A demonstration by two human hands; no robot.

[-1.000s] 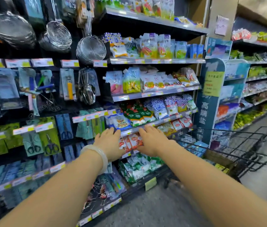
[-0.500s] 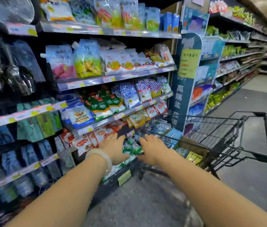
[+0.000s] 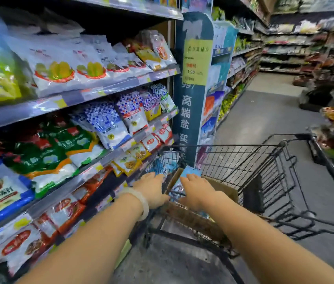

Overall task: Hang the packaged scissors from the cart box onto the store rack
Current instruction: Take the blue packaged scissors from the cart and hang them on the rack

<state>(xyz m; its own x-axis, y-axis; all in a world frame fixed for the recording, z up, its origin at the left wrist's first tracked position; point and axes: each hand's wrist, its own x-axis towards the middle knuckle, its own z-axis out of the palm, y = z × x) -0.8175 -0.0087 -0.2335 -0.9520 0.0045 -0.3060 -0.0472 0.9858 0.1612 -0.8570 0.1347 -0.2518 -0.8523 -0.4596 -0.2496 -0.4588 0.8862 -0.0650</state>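
A: What has changed?
B: The view has swung off the hanging rack; both arms now reach into the cart (image 3: 280, 160). The left hand (image 3: 151, 189), fingers straight, rests at the cardboard box (image 3: 223, 188).
A: And the scissors?
B: The right hand (image 3: 197, 189) lies on a blue packet (image 3: 191, 172) inside; whether it is pinching, I cannot tell. Probably fetching the next pack.

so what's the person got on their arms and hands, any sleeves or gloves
No sleeves or gloves show: both forearms are bare up to the frame's edge. The left hand has a smooth, pale, whitish bangle round its wrist, a plain closed ring with no visible markings. The right hand and its wrist carry nothing: no ring, watch or band can be seen.
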